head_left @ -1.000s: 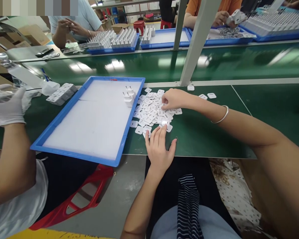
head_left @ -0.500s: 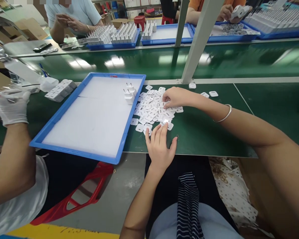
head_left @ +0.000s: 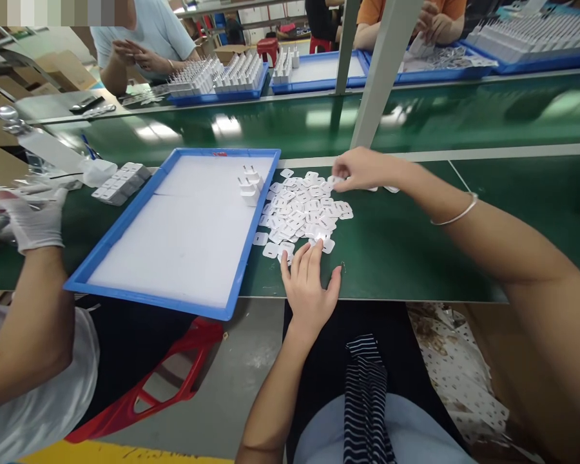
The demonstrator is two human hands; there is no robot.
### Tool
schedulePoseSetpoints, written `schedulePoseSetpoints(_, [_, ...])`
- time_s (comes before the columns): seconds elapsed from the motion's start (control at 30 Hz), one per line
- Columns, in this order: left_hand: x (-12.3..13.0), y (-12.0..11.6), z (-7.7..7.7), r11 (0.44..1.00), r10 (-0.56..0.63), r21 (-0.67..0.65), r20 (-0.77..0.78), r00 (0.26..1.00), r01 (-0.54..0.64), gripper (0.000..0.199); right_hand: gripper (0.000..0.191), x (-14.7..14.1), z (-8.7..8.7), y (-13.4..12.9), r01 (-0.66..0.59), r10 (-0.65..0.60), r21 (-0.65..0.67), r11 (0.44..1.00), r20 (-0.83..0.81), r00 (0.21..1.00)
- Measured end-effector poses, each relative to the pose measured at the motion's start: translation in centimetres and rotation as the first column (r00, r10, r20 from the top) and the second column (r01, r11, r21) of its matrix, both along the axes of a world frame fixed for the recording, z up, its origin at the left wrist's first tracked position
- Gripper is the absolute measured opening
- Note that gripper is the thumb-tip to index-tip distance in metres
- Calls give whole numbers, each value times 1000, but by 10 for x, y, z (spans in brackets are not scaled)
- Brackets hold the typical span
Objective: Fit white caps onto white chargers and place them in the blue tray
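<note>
Plates (head_left: 294,209) lie heaped just right of the tray (head_left: 149,299), apparently little ordered yet; a few plugs (head_left: 249,192) stand inside its right rim. Left hand (head_left: 307,290), right of the tray's near corner, lies spread, grasping nothing; right hand (head_left: 362,169), farther right, curls over plates, pinch unclear.

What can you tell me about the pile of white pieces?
The pile of white pieces is a loose, overlapping heap of thin, plastic-looking rounded squares, many with dark marks. It lies on the green tabletop, close beside the blue-rimmed tray. The left hand touches its near edge; the right hand is at its far right, grip unclear.
</note>
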State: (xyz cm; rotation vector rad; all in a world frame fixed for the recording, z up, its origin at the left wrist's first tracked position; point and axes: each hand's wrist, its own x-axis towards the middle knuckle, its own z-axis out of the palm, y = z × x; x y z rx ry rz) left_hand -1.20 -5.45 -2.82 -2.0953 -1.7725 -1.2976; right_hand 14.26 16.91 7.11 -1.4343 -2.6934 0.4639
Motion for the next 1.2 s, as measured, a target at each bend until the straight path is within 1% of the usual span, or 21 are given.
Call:
schedulePoseSetpoints(0.07, [1, 0, 0, 1000, -2, 3, -2, 1000, 2, 50, 25, 30, 7, 8, 104, -104, 28, 994, 11, 995])
schedulePoseSetpoints(0.13, [1, 1, 0, 1000, -1, 8, -6, 1000, 1, 50, 30, 59, 8, 16, 174, -176, 34, 984, 51, 983])
schedulePoseSetpoints(0.2, [2, 2, 0, 1000, 3, 10, -11, 1000, -3, 50, 31, 82, 3, 23, 222, -222, 7, 975, 96, 970])
schedulePoseSetpoints(0.3, [2, 2, 1, 1000, 4, 7, -16, 1000, -3, 51, 30, 102, -10, 33, 271, -263, -39, 962, 142, 954])
schedulePoseSetpoints(0.4, [2, 2, 2, 1000, 2, -5, -22, 1000, -2, 50, 31, 110, -18, 41, 298, -288, -54, 953, 150, 946])
schedulePoseSetpoints(0.5, [2, 2, 3, 1000, 6, -17, -29, 1000, -7, 49, 34, 112, -20, 46, 300, -288, -71, 951, 143, 947])
schedulePoseSetpoints(0.7, [3, 3, 3, 1000, 16, -7, -37, 999, -16, 50, 40, 114, -19, 50, 312, -299, -82, 946, 139, 944])
schedulePoseSetpoints(0.83, [3, 3, 3, 1000, 18, -12, -38, 999, -19, 51, 41, 110, -11, 48, 307, -303, -25, 951, 110, 947])
schedulePoseSetpoints(0.9, [3, 3, 3, 1000, 19, -12, -38, 999, -20, 50, 35, 99, -4, 38, 249, -249, 7, 969, 52, 967])
schedulePoseSetpoints(0.93, [3, 3, 2, 1000, 18, -5, -38, 999, -19, 49, 30, 90, -1, 31, 193, -193, 13, 981, 6, 981])
schedulePoseSetpoints(1.0, [3, 3, 2, 1000, 14, 15, -37, 999, -13, 44, 21, 67, 4, 10, 20, -19, 14, 1000, -108, 994])
schedulePoseSetpoints(1.03, [3, 3, 2, 1000, 9, 21, -36, 999, -8, 41, 19, 54, 5, -2, -74, 75, 11, 997, -154, 985])
schedulePoseSetpoints(1.1, [3, 3, 2, 1000, -7, 15, -34, 999, 8, 34, 18, 28, 3, -26, -245, 244, 18, 969, -192, 951])
schedulePoseSetpoints(1.13, [3, 2, 2, 1000, -16, 4, -31, 999, 17, 32, 20, 16, 1, -38, -302, 299, 17, 953, -194, 934])
schedulePoseSetpoints(1.2, [2, 2, 2, 999, -32, -14, -25, 999, 32, 29, 29, -5, -7, -56, -349, 347, 20, 937, -175, 921])
